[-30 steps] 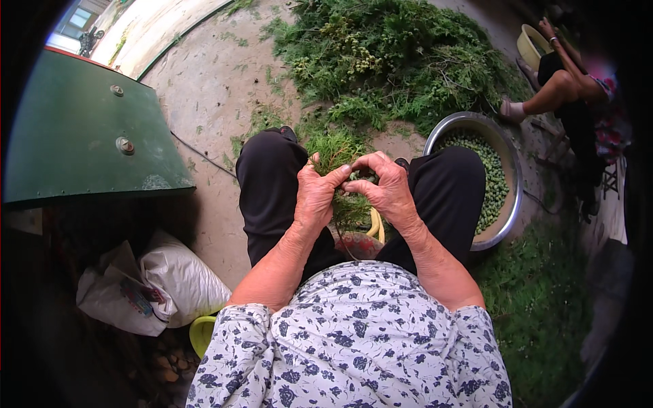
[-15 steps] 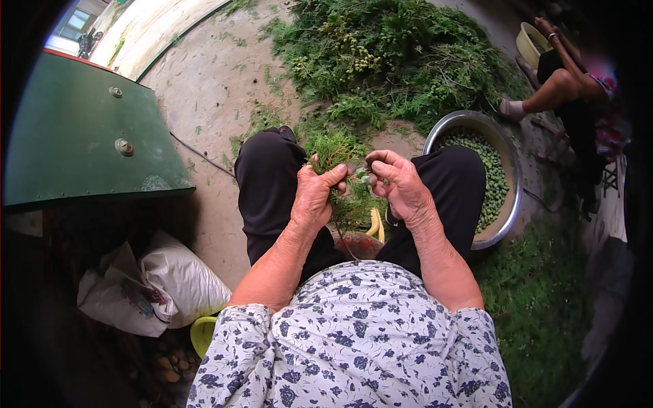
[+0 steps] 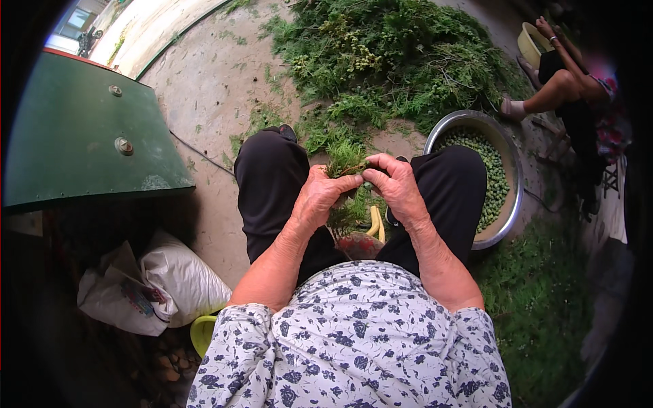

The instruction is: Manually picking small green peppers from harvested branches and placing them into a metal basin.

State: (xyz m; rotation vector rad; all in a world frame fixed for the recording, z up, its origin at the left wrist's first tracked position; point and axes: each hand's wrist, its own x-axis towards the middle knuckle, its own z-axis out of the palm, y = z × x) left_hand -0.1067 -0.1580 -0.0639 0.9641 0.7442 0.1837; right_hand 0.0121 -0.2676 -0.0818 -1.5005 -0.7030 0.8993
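Observation:
Between my knees, my left hand [image 3: 321, 197] is closed around a feathery evergreen sprig [image 3: 345, 156], its thumb stretched toward the right. My right hand [image 3: 401, 192] meets it there, thumb and forefinger pinching the sprig's right side. The exact spot under those fingertips is hidden. Part of the greenery hangs below my left hand toward my lap. To the right of my right knee stands a wide metal basin [image 3: 518, 177] holding many small round green cones [image 3: 479, 160].
A big heap of cut evergreen branches [image 3: 388, 54] lies ahead, with more greenery at the lower right. Left are a green metal panel [image 3: 81, 136] and white sacks [image 3: 183, 279]. Something yellow [image 3: 375, 223] shows between my legs. Another person [image 3: 571, 85] sits far right by a yellow tub [image 3: 527, 44].
My right hand has moved left and closed in on the sprig, so both thumbs now nearly meet. The small green pieces seen at its fingers before are out of sight.

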